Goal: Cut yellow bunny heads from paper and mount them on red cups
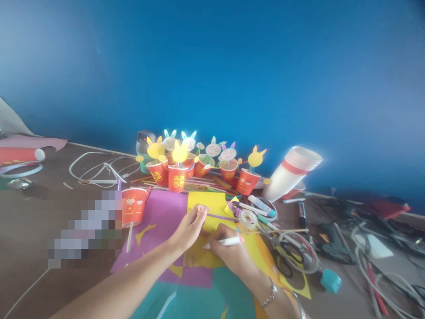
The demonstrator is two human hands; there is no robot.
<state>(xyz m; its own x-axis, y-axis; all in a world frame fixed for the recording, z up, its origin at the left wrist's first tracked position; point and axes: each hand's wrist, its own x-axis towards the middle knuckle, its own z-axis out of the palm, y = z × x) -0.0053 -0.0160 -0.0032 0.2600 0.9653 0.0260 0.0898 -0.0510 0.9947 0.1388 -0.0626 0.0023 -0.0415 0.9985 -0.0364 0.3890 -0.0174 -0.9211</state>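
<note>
My left hand (190, 227) rests flat on a yellow paper sheet (206, 204), its fingers stretched out and pressing the sheet down. My right hand (229, 253) is closed around a white pen (226, 242) with an orange cap, its tip on the yellow paper near my left fingers. Under the yellow sheet lies a purple sheet (162, 217), and a teal sheet (192, 303) lies nearest to me. A bracelet circles my right wrist.
Several red paper cups with paper animal faces on sticks (175, 177) stand at the back. A stack of white cups (288, 173) lies tilted at right. A tape roll (248, 219), scissors (292, 252), a glue stick (261, 205), straws and cables surround the sheets.
</note>
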